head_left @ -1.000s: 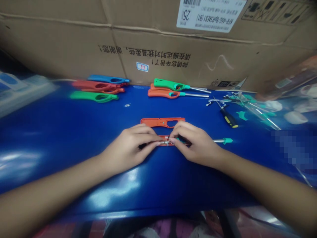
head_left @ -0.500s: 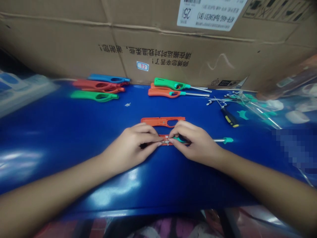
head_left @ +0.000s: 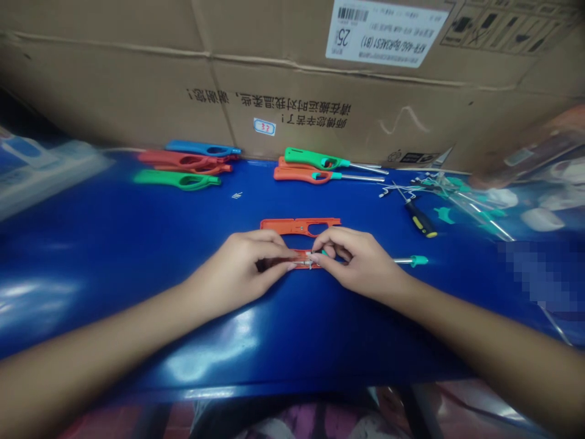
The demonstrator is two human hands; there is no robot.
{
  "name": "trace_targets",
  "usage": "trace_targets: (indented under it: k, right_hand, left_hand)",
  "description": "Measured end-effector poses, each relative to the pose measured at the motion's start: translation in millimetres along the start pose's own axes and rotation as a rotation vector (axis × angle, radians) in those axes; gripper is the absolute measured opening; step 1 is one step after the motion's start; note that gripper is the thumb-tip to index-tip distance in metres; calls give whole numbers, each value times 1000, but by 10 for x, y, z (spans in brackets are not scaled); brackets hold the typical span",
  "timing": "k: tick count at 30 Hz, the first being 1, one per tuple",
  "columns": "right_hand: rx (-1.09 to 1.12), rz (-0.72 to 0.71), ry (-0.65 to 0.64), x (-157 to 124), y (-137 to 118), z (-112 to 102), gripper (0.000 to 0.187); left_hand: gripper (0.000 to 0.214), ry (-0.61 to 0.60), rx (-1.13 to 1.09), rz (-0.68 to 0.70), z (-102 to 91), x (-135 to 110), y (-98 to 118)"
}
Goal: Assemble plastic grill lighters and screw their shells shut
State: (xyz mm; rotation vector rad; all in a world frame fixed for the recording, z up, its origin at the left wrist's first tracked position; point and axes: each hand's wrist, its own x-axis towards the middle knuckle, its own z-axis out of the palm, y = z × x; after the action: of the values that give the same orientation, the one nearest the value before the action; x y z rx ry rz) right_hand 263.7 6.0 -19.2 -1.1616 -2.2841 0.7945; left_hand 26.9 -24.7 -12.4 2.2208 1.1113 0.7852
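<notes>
An orange lighter half-shell [head_left: 300, 264] with small parts inside lies on the blue table between my hands. From its right end a metal tube with a teal tip [head_left: 419, 261] sticks out past my right hand. My left hand [head_left: 253, 262] grips the shell's left part between thumb and fingers. Thumb and forefinger of my right hand [head_left: 354, 256] are pinched over the inner parts near a bit of teal plastic; what exactly they hold is too small to make out. Just beyond lies the other orange half-shell [head_left: 297, 227], its inner side up.
Blue, red and green lighter bodies [head_left: 183, 178] lie at the back left. Lighters with metal tubes [head_left: 311, 174] rest at the back middle by a cardboard box [head_left: 137, 91]. A screwdriver [head_left: 421, 221], wires and teal parts [head_left: 444, 214] are at right.
My right fingers have shifted slightly over the inner parts, and less of the teal piece shows. My left hand stays at the shell. The whole view has moved a little.
</notes>
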Motion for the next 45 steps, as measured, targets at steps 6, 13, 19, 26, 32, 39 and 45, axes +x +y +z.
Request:
trace_targets:
  k: [6,13,19,26,32,39,45]
  right_hand:
    - [50,33,2,-5,0,6,2]
    - [57,56,4,-15,-1,13,4]
    - [26,33,1,-16,-11,0,4]
    - [28,25,3,-22,10,-8,6]
    - [24,42,-6,-25,21,3,8]
    - [17,32,14,-24,35,3,7]
    - [7,47,12,-30,31,-9,6]
  left_hand:
    - [16,-6,2,-53,-63,17,-11]
    - [15,-42,20,-25,-132,51,-24]
    - [13,-47,-30,-91,-142,81,-89]
    - [13,-69,-99,-152,-140,92,-107]
    - [12,-70,-138,-171,-121,94,-127]
    - [16,-95,-180,-216,-149,87,-158]
    - [18,-142,-192,-274,-157,105,-140]
